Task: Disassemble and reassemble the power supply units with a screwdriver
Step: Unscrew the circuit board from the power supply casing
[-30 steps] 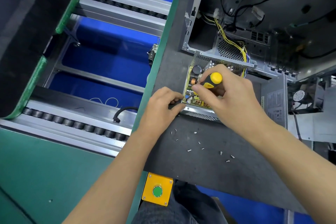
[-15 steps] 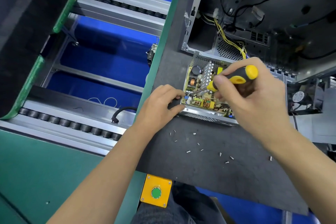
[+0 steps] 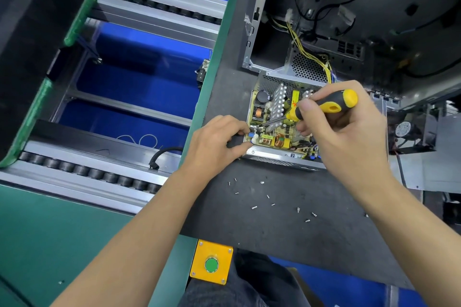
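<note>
On the dark worktop (image 3: pixel 249 222) our opened power supply unit (image 3: pixel 277 122) sits before the PC case (image 3: pixel 349 20), left hand (image 3: pixel 219 139) pinching its near-left corner, right hand (image 3: pixel 341 127) gripping the screwdriver (image 3: pixel 321 107); rigid shell, fragile board, so we'd hold the metal rim, loose screws (image 3: pixel 272 202) nearby.

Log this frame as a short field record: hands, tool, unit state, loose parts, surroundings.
left hand: left hand grips the near left corner of the power supply unit
right hand: right hand holds the screwdriver, black and yellow handle
tool tip: shaft slants down left into the unit's near left corner, by the left fingertips
unit state: cover off, circuit board exposed
loose parts: screws scattered on the dark mat in front of the unit
behind unit: open computer case with yellow wires
near edge: yellow box with green button
</note>
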Demonstrator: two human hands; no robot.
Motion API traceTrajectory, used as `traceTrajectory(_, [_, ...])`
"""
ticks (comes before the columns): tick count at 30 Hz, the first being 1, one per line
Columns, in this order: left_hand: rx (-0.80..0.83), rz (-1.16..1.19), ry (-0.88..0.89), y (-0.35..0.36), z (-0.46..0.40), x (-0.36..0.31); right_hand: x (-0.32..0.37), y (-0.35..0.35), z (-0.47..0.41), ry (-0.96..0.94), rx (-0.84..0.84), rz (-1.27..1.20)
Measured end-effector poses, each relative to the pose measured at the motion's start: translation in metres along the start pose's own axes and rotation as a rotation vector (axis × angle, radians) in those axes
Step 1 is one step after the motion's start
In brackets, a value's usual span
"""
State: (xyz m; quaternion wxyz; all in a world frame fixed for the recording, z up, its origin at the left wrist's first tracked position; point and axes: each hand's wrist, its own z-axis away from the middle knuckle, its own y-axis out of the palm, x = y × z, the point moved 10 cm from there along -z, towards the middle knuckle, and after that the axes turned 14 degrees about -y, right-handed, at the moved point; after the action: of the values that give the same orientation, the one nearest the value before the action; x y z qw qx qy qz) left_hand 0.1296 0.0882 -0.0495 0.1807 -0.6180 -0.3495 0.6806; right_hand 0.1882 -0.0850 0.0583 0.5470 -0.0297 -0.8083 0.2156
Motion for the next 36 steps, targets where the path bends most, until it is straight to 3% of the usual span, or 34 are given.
traceTrajectory(5, [0.012,0.005,0.011,0.003,0.0,0.002,-0.003,0.002,0.002,0.008,0.016,0.0])
traceTrajectory(10, [0.124,0.183,-0.094,0.005,0.005,0.018,0.0,-0.004,0.002,-0.021,-0.036,-0.015])
traceTrajectory(15, [0.25,0.152,-0.046,0.015,0.01,0.007,-0.001,-0.008,0.004,-0.018,-0.078,-0.022])
traceTrajectory(22, [0.138,0.102,-0.045,0.012,0.006,0.005,-0.005,-0.009,0.006,0.002,-0.095,-0.034])
traceTrajectory(36, [0.149,0.097,-0.006,0.017,0.002,0.005,-0.006,-0.001,0.006,-0.005,-0.053,-0.008])
